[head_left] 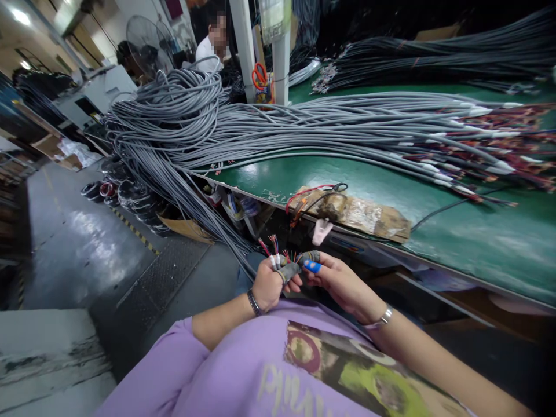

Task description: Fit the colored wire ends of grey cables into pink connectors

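My left hand [270, 284] is closed around the stripped ends of grey cables [273, 250], whose thin coloured wires stick up above my fist. My right hand [341, 281] is right beside it, fingers pinched on the same wire ends, with a blue cot on one fingertip [313, 266] and grey cots on others. Both hands hover just below the edge of the green workbench [478, 231], above my lap in a purple shirt. The cables run down from my left fist toward the floor.
A big bundle of grey cables [304, 124] lies across the bench and loops off its left end. A taped cardboard pad [360, 211] with red and black wires sits at the bench edge. Orange scissors [259, 74] hang on a white post. Another person [212, 43] sits far back.
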Motion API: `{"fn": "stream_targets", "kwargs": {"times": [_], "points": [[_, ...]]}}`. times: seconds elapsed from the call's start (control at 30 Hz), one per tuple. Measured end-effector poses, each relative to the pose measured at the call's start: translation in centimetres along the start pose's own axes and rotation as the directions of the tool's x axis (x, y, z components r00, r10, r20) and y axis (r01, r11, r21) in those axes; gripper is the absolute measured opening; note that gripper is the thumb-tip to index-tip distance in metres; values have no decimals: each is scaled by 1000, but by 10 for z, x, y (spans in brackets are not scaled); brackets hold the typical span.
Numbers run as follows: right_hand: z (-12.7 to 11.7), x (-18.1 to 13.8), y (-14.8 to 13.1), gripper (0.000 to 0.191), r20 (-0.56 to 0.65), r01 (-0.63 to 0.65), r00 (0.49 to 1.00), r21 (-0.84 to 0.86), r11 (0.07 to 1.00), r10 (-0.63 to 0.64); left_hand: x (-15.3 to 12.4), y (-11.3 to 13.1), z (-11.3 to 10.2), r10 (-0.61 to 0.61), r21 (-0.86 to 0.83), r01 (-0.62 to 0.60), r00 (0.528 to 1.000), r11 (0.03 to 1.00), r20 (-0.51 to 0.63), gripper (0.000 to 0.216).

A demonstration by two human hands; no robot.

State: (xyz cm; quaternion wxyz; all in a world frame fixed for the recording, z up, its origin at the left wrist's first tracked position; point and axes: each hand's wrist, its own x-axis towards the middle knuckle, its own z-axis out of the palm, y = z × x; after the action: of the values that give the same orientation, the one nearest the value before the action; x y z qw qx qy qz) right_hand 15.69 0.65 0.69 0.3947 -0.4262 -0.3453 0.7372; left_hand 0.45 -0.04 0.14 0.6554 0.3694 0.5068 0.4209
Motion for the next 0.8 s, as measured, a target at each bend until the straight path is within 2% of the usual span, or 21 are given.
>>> {"fn": "stream_targets", "kwargs": {"times": [0.27,0.4,0.63,0.8], "points": [[5,6,2,33,-93,64,993,-109,992,-74,-1,0,1,7,-12,-7,1000,1000,-2,37],[2,5,6,29,-94,79,992,-97,992,-88,-1,0,0,15,-21,-15,1000,1000,-8,37],[5,2,0,36,-35,56,998,-69,996,-58,-2,2,2,8,-27,-8,1000,1000,10,37],[10,3,-3,36,-79,76,993,-86,993,-83,-2,2,1,7,-28,-7,1000,1000,4,36]]}}
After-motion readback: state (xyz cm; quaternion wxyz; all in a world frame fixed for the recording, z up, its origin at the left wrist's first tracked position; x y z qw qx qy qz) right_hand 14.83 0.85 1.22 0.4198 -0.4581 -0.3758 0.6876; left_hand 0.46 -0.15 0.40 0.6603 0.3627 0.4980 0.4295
